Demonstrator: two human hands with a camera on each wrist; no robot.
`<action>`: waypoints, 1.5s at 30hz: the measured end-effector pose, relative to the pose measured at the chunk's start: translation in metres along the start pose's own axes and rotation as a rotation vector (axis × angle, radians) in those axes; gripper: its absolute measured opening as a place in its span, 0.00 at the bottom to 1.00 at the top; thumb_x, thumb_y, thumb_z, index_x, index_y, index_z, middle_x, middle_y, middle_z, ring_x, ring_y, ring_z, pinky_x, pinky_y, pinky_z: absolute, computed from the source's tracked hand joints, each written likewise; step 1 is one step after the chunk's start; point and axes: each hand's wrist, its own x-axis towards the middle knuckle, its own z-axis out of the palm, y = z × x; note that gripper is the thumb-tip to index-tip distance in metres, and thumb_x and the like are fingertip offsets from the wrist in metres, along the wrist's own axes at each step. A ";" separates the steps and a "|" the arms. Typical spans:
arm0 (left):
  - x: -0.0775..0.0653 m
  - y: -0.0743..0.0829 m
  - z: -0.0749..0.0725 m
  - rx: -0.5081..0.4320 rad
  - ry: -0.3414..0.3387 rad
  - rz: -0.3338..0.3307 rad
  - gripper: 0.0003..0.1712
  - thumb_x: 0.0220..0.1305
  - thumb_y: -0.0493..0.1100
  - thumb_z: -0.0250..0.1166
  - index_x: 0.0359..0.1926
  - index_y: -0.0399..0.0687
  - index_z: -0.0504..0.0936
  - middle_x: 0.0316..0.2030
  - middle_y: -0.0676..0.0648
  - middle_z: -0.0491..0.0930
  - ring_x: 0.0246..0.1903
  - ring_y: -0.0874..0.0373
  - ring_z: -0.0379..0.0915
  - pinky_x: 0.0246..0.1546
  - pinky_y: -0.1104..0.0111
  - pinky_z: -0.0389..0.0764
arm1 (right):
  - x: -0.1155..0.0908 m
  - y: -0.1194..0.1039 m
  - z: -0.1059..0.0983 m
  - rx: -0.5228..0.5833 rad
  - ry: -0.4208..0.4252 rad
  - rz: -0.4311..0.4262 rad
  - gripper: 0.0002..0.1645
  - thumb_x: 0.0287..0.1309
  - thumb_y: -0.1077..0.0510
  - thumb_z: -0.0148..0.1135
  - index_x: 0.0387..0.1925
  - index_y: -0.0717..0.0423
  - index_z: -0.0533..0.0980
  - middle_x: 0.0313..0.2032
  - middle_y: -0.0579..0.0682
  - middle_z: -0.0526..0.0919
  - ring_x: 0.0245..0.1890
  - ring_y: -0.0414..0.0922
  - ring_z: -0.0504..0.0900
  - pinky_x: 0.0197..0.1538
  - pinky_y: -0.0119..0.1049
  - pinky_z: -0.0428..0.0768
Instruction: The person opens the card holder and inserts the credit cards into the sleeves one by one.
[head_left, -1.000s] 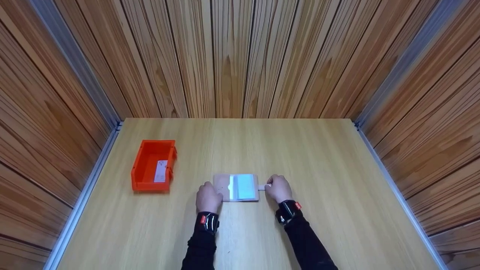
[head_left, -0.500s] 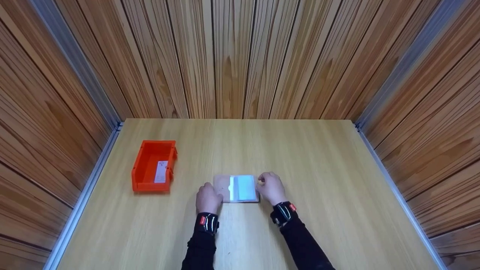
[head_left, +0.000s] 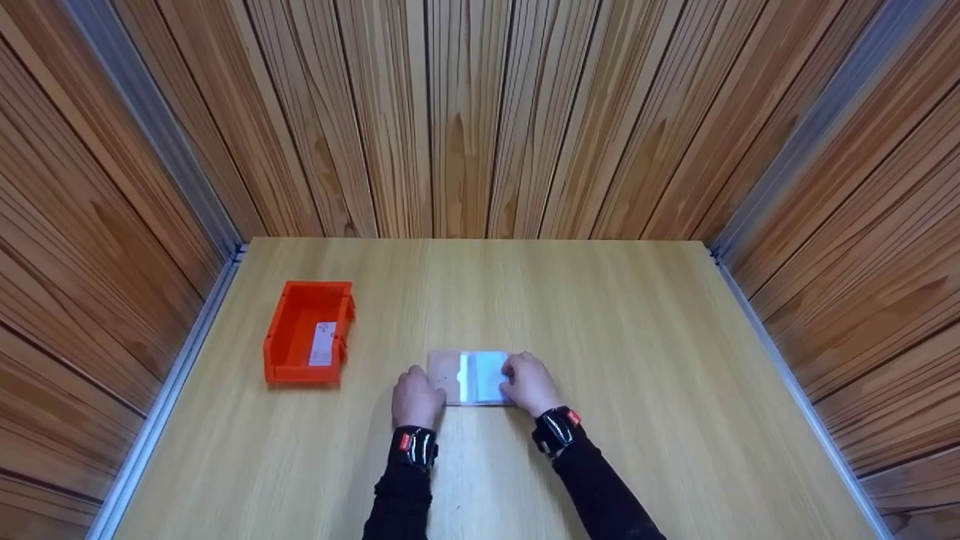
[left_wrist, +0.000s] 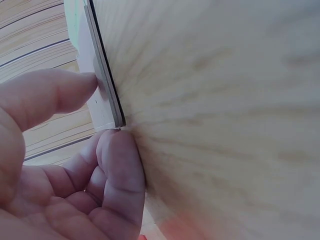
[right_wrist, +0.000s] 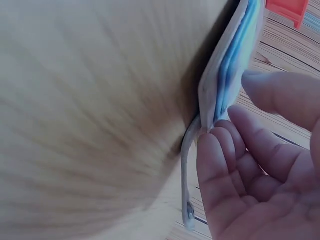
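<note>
A small card holder [head_left: 444, 369] lies unfolded on the table, with pinkish covers and clear bluish sleeve pages [head_left: 487, 379] on its right half. At its lower left corner my left hand [head_left: 417, 397] holds the cover, the thumb [left_wrist: 75, 90] on top and the curled fingers against the edge. My right hand [head_left: 531, 384] is at the right edge. In the right wrist view its thumb [right_wrist: 270, 90] lies over the blue pages and its curled fingertips touch the page edges. Below those fingers a closing strap [right_wrist: 186, 170] with a metal snap sticks out from the cover.
An orange-red bin [head_left: 281, 360] with a pale label stands at the left on the wooden table [head_left: 622, 322]. Wood-plank walls [head_left: 465, 112] with metal corner rails enclose the table at the back and both sides.
My right hand has let go of the closing strap and moved left onto the right edge of the pages. The left hand and the card holder have stayed in place.
</note>
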 end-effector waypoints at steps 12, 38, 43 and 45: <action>-0.001 -0.001 -0.001 0.003 0.020 0.028 0.19 0.51 0.35 0.69 0.43 0.30 0.76 0.34 0.39 0.76 0.37 0.44 0.76 0.41 0.53 0.76 | -0.001 0.002 0.003 -0.012 0.005 -0.017 0.14 0.44 0.69 0.70 0.37 0.63 0.79 0.34 0.53 0.76 0.35 0.51 0.76 0.43 0.47 0.76; 0.001 0.001 -0.006 -0.085 0.094 0.086 0.22 0.57 0.45 0.71 0.44 0.32 0.77 0.38 0.37 0.78 0.39 0.42 0.77 0.41 0.52 0.77 | -0.001 0.004 0.003 0.007 0.003 0.014 0.15 0.44 0.68 0.70 0.37 0.62 0.79 0.34 0.52 0.75 0.35 0.49 0.75 0.43 0.45 0.76; 0.004 0.007 -0.013 -0.095 0.059 0.037 0.25 0.60 0.46 0.70 0.50 0.33 0.77 0.42 0.37 0.78 0.42 0.44 0.76 0.44 0.54 0.77 | 0.000 0.003 0.003 0.013 -0.006 0.031 0.15 0.44 0.67 0.70 0.39 0.62 0.79 0.35 0.52 0.75 0.36 0.49 0.76 0.45 0.45 0.77; 0.005 0.008 -0.018 -0.099 0.049 0.017 0.24 0.62 0.46 0.69 0.52 0.33 0.76 0.43 0.38 0.77 0.42 0.46 0.76 0.44 0.55 0.77 | 0.000 0.002 0.003 0.014 -0.008 0.033 0.15 0.44 0.68 0.70 0.38 0.62 0.79 0.35 0.52 0.75 0.36 0.49 0.76 0.44 0.45 0.77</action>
